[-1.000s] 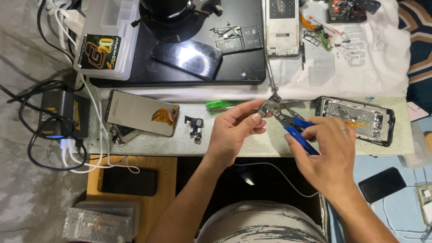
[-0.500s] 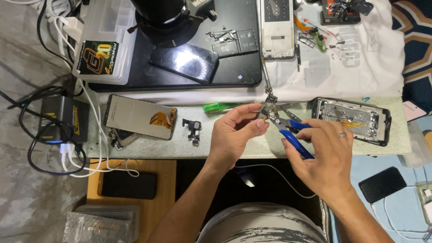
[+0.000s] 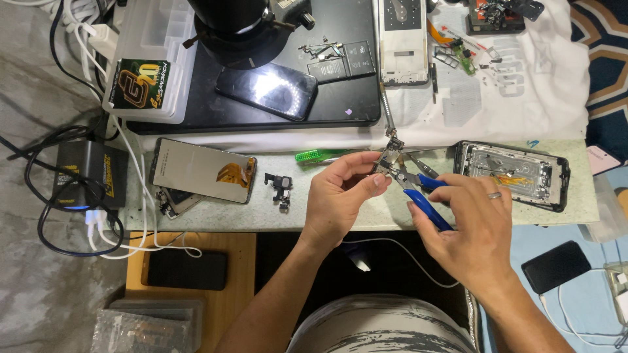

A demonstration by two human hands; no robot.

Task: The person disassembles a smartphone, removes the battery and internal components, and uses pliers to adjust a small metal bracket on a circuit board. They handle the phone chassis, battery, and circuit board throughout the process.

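My right hand (image 3: 472, 225) grips blue-handled pliers (image 3: 425, 194), their jaws pointing up and left. My left hand (image 3: 340, 195) pinches a small metal phone part (image 3: 387, 159) at the jaw tips, above the front edge of the worktable (image 3: 216, 212). An opened phone frame (image 3: 513, 173) lies just right of my hands. A detached phone screen (image 3: 201, 170) lies to the left, with a small black camera module (image 3: 280, 187) between it and my left hand.
A green-handled tool (image 3: 317, 155) lies behind my left hand. A black mat (image 3: 261, 108) holds a microscope base (image 3: 243, 29) and a dark phone (image 3: 268, 90). Left are a charger block (image 3: 88, 175) with cables and a clear parts box (image 3: 147, 62). Another phone frame (image 3: 402, 39) lies at the back.
Both hands have stayed together at the table's front edge, with the pliers closed on the small part; only slight shifts of the fingers and of the camera.
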